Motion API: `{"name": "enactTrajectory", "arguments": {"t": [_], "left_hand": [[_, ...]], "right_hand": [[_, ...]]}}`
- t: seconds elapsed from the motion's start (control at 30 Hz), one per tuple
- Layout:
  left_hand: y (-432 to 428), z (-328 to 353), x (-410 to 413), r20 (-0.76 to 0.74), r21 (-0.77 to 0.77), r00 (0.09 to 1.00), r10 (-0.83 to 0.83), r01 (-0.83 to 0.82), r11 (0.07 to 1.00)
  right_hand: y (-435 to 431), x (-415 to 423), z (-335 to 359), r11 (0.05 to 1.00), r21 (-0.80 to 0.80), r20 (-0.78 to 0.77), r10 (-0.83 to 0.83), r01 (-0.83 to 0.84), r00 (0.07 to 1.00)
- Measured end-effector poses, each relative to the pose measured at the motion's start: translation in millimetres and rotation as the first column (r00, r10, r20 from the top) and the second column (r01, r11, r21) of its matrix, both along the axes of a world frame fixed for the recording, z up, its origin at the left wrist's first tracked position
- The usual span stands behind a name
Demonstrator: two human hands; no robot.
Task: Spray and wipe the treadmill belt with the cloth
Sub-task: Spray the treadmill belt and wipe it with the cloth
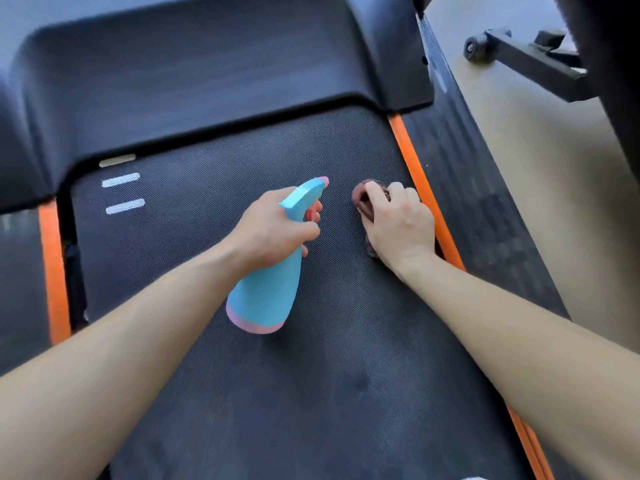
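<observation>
The black textured treadmill belt (194,237) fills the middle of the view. My left hand (273,226) grips the neck of a light blue spray bottle (266,292) with a pink base and an orange trigger; its nozzle points forward over the belt. My right hand (398,226) holds a dark brown cloth (363,199) bunched under its fingers and presses it on the belt close to the right orange strip. Most of the cloth is hidden under the hand.
Orange strips (412,168) border the belt on both sides, with dark side rails (478,188) beyond. The black motor cover (207,71) rises at the belt's far end. White stripes (121,194) mark the belt's far left. A black wheeled frame (519,60) stands on the beige floor at right.
</observation>
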State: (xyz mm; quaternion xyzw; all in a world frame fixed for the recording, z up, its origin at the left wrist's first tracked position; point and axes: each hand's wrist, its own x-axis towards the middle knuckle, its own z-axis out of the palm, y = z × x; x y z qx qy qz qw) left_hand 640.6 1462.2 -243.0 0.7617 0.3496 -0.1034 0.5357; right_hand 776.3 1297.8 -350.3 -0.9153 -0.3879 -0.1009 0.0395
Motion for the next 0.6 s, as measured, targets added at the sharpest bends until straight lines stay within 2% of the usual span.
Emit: {"name": "enactTrajectory", "arguments": {"t": [0.13,0.2,0.23,0.3,0.37,0.4,0.5,0.6], "left_hand": [[1,-1,-10,0.022,-0.030,1.000,0.006,-0.005,1.000],[-2,1,-18,0.019,-0.028,1.000,0.000,0.000,1.000],[-3,1,-21,0.018,-0.022,1.000,-0.002,0.002,1.000],[-4,-1,-24,0.007,-0.011,1.000,-0.012,0.012,1.000],[-3,-2,-28,-0.010,-0.005,1.000,-0.013,0.013,1.000],[-1,-3,-30,-0.017,0.006,1.000,-0.012,0.012,1.000],[2,-3,-36,-0.026,0.013,1.000,0.003,-0.003,1.000],[4,-3,-38,-0.031,0.006,0.999,0.008,-0.007,1.000]], "right_hand": [[-59,-65,4,0.947,0.010,-0.093,0.320,-0.321,0.943],[-66,-62,6,0.916,-0.051,-0.103,0.392,-0.398,0.914],[-59,-50,5,0.922,-0.075,-0.092,0.373,-0.380,0.923],[-27,-25,5,0.970,-0.077,-0.051,0.228,-0.231,0.972],[8,-2,13,0.998,-0.053,-0.115,0.026,-0.032,0.993],[18,1,16,0.998,-0.053,-0.159,-0.023,0.015,0.987],[-5,-24,14,0.999,-0.031,-0.175,0.027,-0.033,0.984],[-72,-68,10,0.969,-0.051,-0.132,0.232,-0.241,0.964]]}}
